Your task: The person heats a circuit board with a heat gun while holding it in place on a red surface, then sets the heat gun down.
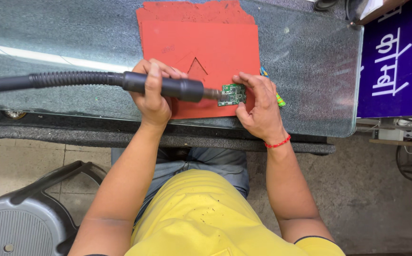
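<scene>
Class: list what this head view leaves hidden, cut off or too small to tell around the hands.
- Hot-air tool nozzle tip: too small over the board.
- Board parts: too small.
- Hose: cut by left edge.
- Green-yellow item: mostly behind right hand.
- Left hand palm: hidden by tool.
</scene>
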